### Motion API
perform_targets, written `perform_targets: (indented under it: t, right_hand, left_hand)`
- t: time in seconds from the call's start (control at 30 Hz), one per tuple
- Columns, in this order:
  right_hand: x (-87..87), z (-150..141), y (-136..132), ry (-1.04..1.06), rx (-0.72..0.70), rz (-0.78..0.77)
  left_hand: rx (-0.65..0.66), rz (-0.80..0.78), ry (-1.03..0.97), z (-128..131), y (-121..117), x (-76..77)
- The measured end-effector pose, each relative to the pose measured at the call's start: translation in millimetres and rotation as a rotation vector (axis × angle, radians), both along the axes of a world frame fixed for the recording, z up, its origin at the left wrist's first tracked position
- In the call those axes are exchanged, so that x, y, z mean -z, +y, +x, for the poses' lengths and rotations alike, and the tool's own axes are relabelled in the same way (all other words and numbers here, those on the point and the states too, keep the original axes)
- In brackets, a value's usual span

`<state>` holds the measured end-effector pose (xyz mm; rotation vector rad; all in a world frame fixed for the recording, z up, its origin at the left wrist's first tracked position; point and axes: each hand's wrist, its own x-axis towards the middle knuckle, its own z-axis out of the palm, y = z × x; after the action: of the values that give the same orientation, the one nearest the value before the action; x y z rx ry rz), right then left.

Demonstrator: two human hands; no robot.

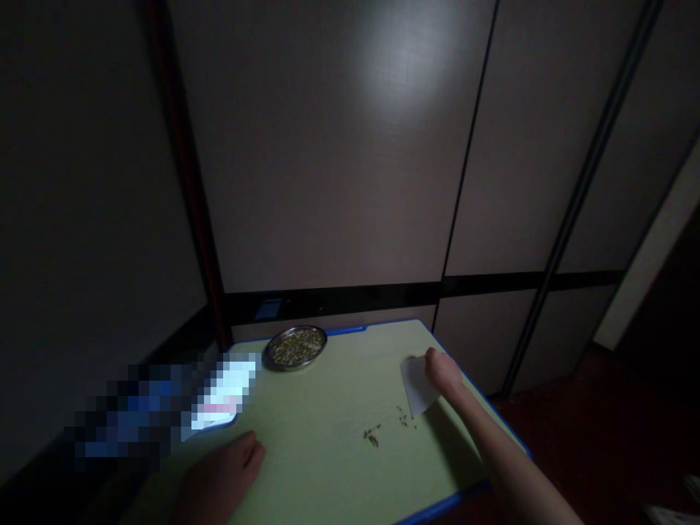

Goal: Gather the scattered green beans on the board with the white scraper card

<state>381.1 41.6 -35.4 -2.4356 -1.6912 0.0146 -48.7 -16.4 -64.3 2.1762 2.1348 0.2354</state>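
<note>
My right hand (pixel 444 373) grips a flat white card or stiff piece of paper (pixel 418 385), its lower edge down near the light green tabletop (pixel 328 408). Left of the card lie a few scattered small seeds or grains (pixel 403 418), and a small pile of the same seeds (pixel 371 438) sits a little nearer to me. My left hand (pixel 224 474) rests at the table's near left with its fingers curled in, and nothing shows in it. At the back left of the table stands a round metal dish (pixel 296 348) holding many greenish-brown seeds.
A blue edge (pixel 445 504) runs round the table. Behind it rises a tall panelled cabinet (pixel 333 160) with dark trim. A bright pixelated screen-like object (pixel 227 394) is at the left. Dark red floor (pixel 596 423) shows at the right; the light is dim.
</note>
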Motion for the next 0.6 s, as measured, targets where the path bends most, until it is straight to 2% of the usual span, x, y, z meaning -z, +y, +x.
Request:
perform_targets:
  t: [0.6]
  right_hand:
    - [9.7, 3, -27, 0.055, 0.020, -0.015]
  left_hand:
    - [-0.003, 0.010, 0.018, -3, 4, 5.5]
